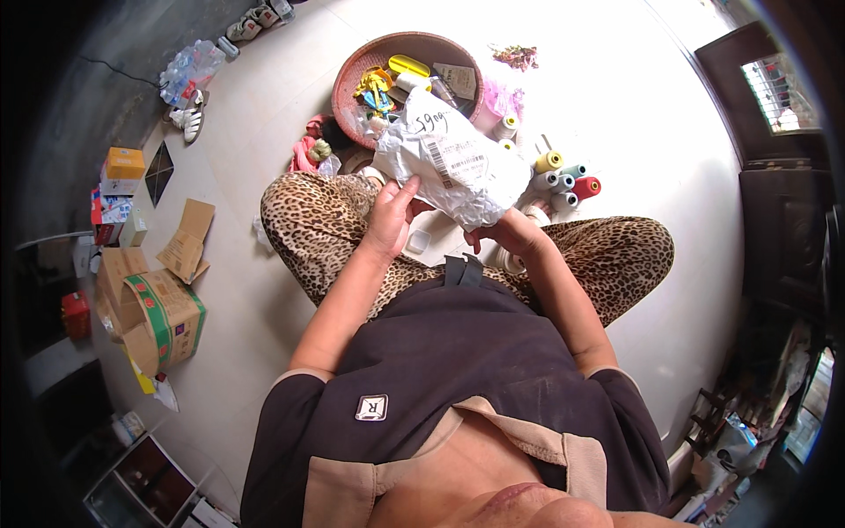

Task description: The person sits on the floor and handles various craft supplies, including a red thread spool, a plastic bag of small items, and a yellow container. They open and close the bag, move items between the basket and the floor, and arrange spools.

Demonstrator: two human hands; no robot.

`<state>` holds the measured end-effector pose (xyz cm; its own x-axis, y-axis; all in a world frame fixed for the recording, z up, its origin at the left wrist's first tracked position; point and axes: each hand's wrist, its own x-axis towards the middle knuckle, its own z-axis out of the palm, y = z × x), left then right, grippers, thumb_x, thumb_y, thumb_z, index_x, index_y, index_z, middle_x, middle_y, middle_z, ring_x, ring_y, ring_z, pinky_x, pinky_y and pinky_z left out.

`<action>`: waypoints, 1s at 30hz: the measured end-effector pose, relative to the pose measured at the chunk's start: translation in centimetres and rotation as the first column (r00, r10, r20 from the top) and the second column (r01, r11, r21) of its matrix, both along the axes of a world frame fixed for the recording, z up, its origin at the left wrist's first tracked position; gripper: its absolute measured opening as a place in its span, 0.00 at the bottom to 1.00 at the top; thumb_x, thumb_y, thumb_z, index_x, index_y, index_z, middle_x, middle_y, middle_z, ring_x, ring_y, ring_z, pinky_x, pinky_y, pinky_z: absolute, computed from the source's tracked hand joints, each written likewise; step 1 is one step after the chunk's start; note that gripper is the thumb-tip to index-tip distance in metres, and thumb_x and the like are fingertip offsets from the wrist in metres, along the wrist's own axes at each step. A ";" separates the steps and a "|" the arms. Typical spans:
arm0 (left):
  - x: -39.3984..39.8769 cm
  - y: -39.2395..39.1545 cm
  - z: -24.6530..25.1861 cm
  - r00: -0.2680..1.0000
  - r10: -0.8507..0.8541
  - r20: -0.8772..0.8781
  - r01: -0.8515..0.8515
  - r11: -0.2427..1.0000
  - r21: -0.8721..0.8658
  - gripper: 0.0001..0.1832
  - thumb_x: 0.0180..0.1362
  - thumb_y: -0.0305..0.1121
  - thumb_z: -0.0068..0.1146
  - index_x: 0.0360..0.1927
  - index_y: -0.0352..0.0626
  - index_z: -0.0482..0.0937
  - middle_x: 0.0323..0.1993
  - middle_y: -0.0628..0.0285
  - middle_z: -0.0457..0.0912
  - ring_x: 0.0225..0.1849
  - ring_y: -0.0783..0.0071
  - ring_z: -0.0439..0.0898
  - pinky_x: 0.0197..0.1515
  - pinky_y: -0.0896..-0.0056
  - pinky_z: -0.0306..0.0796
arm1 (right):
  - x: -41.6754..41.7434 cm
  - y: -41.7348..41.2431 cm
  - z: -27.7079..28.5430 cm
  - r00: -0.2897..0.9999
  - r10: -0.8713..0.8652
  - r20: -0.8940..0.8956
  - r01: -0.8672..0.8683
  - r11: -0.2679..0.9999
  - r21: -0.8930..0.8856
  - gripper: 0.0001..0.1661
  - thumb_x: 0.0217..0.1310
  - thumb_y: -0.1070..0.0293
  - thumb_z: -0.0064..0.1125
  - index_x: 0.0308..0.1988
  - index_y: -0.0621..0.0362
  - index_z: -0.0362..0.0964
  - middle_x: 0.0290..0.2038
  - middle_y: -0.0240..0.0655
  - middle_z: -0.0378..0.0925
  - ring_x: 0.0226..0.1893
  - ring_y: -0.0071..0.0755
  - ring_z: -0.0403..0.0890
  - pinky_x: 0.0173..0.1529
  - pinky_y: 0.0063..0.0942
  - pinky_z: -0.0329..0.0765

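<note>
A crumpled white plastic mailing bag (455, 162) is held up in front of me, over my crossed legs. It bears a printed label, barcodes and handwriting. My left hand (393, 214) grips its lower left edge, thumb on top and fingers underneath. At the bag's lower right edge is my right hand (505, 232), partly covered by the plastic, with some curled fingertips showing below. Whatever the bag contains is hidden. Just beyond it stands a round reddish-brown woven basket (343, 86) holding a yellow plastic piece (409, 65), a white thread spool (413, 82) and other small items.
Several thread cones (564, 179) lie on the floor at the right, near a pink plastic bag (503, 99). Pink cloth (304, 155) is left of the basket. A small clear container (418, 241) sits between my legs. Opened cardboard boxes (168, 317) are on the left.
</note>
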<state>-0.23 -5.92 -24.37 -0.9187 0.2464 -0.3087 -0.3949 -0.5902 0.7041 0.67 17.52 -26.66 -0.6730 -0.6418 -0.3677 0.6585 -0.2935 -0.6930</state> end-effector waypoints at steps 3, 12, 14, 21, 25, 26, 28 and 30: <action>0.1 -0.1 0.4 0.999 -0.048 -0.018 0.048 0.999 -0.010 0.17 0.69 0.34 0.48 0.56 0.34 0.71 0.52 0.58 0.79 0.53 0.71 0.77 0.59 0.64 0.71 | -0.1 0.1 -0.1 0.997 -0.063 0.042 0.061 0.998 0.027 0.26 0.64 0.52 0.55 0.51 0.62 0.71 0.36 0.39 0.79 0.31 0.34 0.81 0.33 0.32 0.79; 0.3 -1.0 -1.7 0.981 -0.193 0.029 0.194 0.980 -0.047 0.17 0.69 0.34 0.48 0.57 0.35 0.71 0.52 0.57 0.80 0.51 0.68 0.79 0.57 0.63 0.72 | -1.2 0.8 -0.2 0.957 -0.227 -0.182 0.259 0.950 0.176 0.34 0.67 0.53 0.56 0.63 0.65 0.61 0.56 0.37 0.73 0.52 0.27 0.75 0.53 0.27 0.75; 0.3 -0.7 -1.7 0.983 -0.184 0.015 0.185 0.980 -0.071 0.17 0.69 0.34 0.48 0.57 0.35 0.72 0.52 0.58 0.80 0.51 0.69 0.79 0.57 0.63 0.72 | -0.9 0.7 0.0 0.943 -0.302 -0.142 0.322 0.936 0.145 0.34 0.67 0.54 0.56 0.62 0.66 0.62 0.55 0.37 0.74 0.50 0.26 0.77 0.50 0.26 0.77; 0.2 -0.7 -2.2 0.958 -0.268 0.105 0.283 0.944 -0.168 0.17 0.66 0.32 0.53 0.56 0.36 0.73 0.51 0.59 0.80 0.49 0.70 0.80 0.54 0.65 0.73 | -1.3 1.9 1.2 0.954 -0.293 -0.061 0.298 0.946 0.130 0.34 0.68 0.55 0.54 0.64 0.65 0.59 0.62 0.40 0.68 0.60 0.33 0.72 0.62 0.32 0.71; 0.4 -0.2 -2.8 0.911 -0.342 0.232 0.397 0.879 -0.264 0.18 0.64 0.31 0.55 0.57 0.37 0.73 0.51 0.59 0.79 0.48 0.69 0.80 0.52 0.68 0.74 | -2.3 2.1 1.1 0.932 -0.261 -0.252 0.331 0.895 0.298 0.29 0.64 0.59 0.58 0.58 0.65 0.67 0.51 0.38 0.76 0.44 0.21 0.78 0.44 0.21 0.78; 0.7 -0.3 -3.4 0.943 -0.251 0.218 0.312 0.895 -0.318 0.20 0.63 0.32 0.57 0.57 0.36 0.72 0.52 0.58 0.79 0.48 0.70 0.80 0.51 0.69 0.74 | -2.7 2.3 1.2 0.926 -0.178 -0.333 0.295 0.891 0.346 0.30 0.61 0.61 0.61 0.58 0.65 0.67 0.51 0.38 0.76 0.45 0.22 0.78 0.46 0.22 0.77; 1.0 -0.8 -4.3 0.982 -0.066 0.175 0.136 0.897 -0.421 0.24 0.61 0.32 0.59 0.59 0.35 0.70 0.54 0.56 0.77 0.47 0.71 0.79 0.49 0.71 0.74 | -3.4 3.0 1.9 0.883 0.000 -0.469 0.237 0.863 0.446 0.32 0.56 0.65 0.65 0.58 0.64 0.68 0.51 0.38 0.77 0.47 0.23 0.77 0.50 0.24 0.77; 0.5 -1.7 -4.6 0.991 0.113 -0.069 -0.132 0.827 -0.547 0.27 0.59 0.33 0.61 0.61 0.36 0.68 0.56 0.54 0.75 0.52 0.67 0.76 0.53 0.68 0.72 | -3.8 4.2 1.8 0.828 0.055 -0.559 0.235 0.869 0.434 0.36 0.50 0.68 0.69 0.59 0.64 0.68 0.51 0.37 0.77 0.49 0.26 0.77 0.53 0.27 0.76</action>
